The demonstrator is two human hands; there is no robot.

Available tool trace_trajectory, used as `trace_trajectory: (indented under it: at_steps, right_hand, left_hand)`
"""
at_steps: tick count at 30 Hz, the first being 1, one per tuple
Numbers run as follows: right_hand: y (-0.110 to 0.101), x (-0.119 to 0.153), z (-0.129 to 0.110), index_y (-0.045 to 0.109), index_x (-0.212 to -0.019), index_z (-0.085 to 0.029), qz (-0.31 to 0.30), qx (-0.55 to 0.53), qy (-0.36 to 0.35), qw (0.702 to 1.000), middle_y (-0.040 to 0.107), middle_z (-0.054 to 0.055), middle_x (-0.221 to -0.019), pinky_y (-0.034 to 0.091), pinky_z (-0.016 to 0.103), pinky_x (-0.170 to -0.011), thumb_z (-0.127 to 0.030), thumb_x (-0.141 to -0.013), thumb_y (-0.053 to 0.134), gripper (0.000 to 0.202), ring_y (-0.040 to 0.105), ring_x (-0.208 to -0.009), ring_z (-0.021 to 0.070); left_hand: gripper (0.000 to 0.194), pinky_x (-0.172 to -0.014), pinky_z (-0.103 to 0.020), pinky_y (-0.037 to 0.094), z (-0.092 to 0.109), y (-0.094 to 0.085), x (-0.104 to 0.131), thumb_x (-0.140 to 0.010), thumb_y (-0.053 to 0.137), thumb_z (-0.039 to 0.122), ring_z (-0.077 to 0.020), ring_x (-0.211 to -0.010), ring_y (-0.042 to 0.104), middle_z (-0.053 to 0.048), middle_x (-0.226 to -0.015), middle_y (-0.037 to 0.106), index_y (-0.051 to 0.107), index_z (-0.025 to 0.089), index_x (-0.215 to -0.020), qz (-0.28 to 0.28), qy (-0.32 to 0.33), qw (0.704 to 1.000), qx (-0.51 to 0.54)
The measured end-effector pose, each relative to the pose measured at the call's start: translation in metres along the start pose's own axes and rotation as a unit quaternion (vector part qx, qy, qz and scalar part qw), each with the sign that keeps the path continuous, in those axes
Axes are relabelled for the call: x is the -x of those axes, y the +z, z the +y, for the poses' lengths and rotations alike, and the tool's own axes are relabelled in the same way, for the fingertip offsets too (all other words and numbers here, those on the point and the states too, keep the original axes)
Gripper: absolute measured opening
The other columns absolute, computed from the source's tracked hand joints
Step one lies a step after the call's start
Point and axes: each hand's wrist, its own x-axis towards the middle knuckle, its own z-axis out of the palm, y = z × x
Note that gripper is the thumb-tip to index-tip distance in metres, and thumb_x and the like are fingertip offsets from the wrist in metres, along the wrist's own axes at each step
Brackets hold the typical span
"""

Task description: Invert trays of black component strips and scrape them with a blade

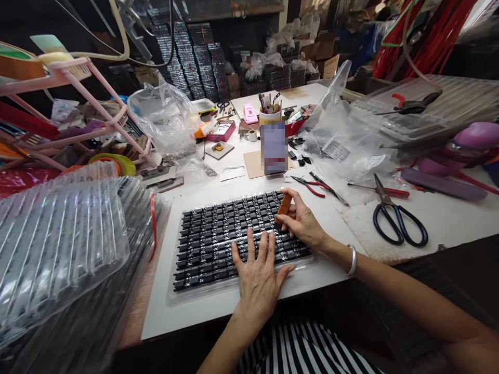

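Observation:
A clear plastic tray (230,282) lies flat on a white board, filled with rows of small black electronic parts (210,234) that carry white marks. My left hand (259,270) rests palm down over the front middle of these rows, fingers spread and holding nothing. Between the thumb and fingers of my right hand (302,218) is a flat orange-brown block (284,206), pinched upright over the tray's right part. Its lower end is at the black parts; whether it presses on them I cannot tell.
Stacked clear trays (58,249) crowd the left side. Scissors (397,218), red-handled pliers (312,184) and a screwdriver (390,191) lie to the right. Behind the tray stand a phone-like upright object (274,150), a pen cup (270,115) and plastic bags (346,135).

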Motion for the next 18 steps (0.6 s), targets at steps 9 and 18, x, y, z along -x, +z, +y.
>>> trace_trajectory:
  at_steps: [9,18]
  right_hand:
    - [0.002,0.002,-0.001,0.031,-0.133,-0.026,0.007,-0.006,-0.004,1.0,0.057,-0.005,-0.072,0.043,0.017,-0.035,-0.026,-0.079,0.06,0.06,0.056,-0.051,0.0101]
    - [-0.024,0.031,-0.032,0.02,-0.142,-0.031,0.278,-0.059,-0.138,0.949,0.062,-0.001,-0.08,0.045,0.022,-0.045,-0.027,-0.078,0.067,0.08,0.058,-0.054,0.0122]
  left_hand:
    - [0.061,-0.111,-0.064,0.003,0.0,0.001,0.0,-0.091,0.035,0.056,-0.0331,-0.139,0.025,-0.008,-0.142,0.046,0.042,0.018,-0.138,0.018,0.006,1.0,0.009]
    - [0.045,-0.112,-0.059,0.011,-0.026,-0.015,0.02,-0.091,0.05,0.031,-0.03,-0.139,0.027,-0.015,-0.138,0.05,0.046,0.013,-0.132,0.161,-0.007,0.982,0.096]
